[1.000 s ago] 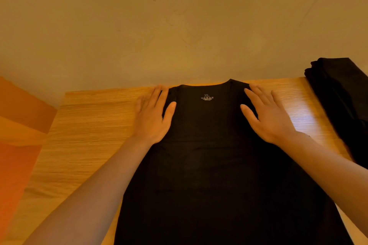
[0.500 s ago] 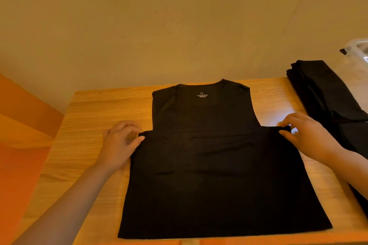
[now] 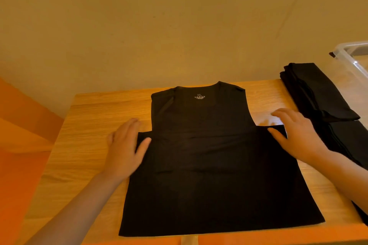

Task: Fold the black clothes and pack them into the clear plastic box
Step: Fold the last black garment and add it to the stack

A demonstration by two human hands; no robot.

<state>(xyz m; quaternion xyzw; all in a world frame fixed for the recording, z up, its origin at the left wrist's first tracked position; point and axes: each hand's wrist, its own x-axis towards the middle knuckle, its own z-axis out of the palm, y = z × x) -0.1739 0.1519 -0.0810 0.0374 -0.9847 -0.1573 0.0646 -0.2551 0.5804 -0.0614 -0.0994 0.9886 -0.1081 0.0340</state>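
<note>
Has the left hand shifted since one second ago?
Yes. The left hand has slid from the printed neck label toward the person, now lying open on the black shirt's left edge.
</note>
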